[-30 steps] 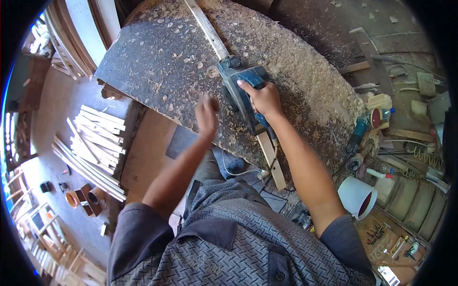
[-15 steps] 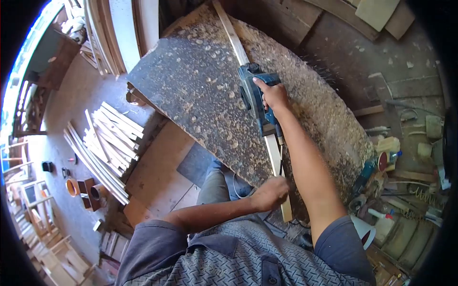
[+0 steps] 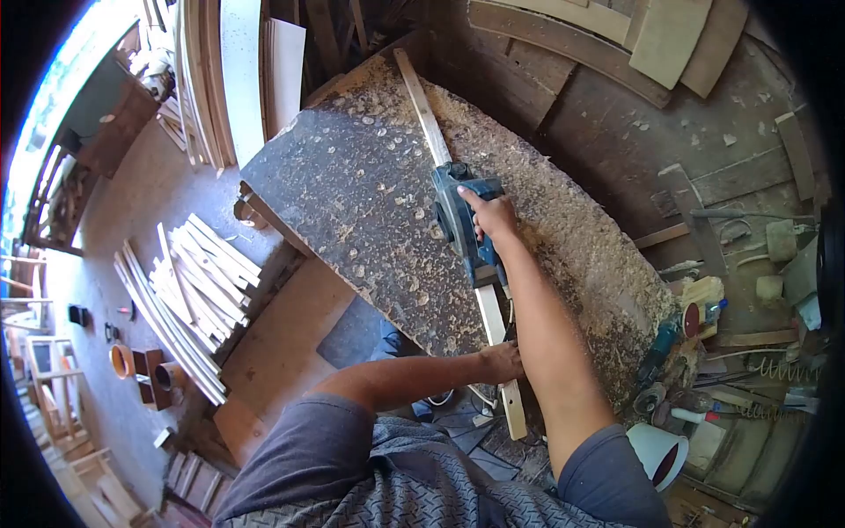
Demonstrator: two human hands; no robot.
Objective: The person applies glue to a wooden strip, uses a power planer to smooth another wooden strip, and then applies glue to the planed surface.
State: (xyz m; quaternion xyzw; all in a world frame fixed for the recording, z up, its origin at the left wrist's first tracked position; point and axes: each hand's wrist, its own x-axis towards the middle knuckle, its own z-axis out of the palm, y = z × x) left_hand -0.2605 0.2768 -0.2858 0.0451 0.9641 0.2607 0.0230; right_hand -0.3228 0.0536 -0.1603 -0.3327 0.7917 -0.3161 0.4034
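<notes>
On the chip-strewn workbench, a blue electric hand planer rests on a long, narrow wooden strip. My right hand is wrapped round the planer's handle, with the thumb on top. Nearer my body, my left hand is closed over the strip close to its near end, which sticks out past the bench edge. My right forearm partly hides the left fingers. The planer's cord trails back beside the strip towards my left hand.
A pile of pale wooden strips lies on the floor to the left. Boards lean beyond the bench. Right of the bench are a teal power tool, a white bucket and wood scraps.
The view has shifted, so the bench appears lower. The planer sits slightly nearer me along the strip, and my left hand is farther forward on it. Flying chips no longer show.
</notes>
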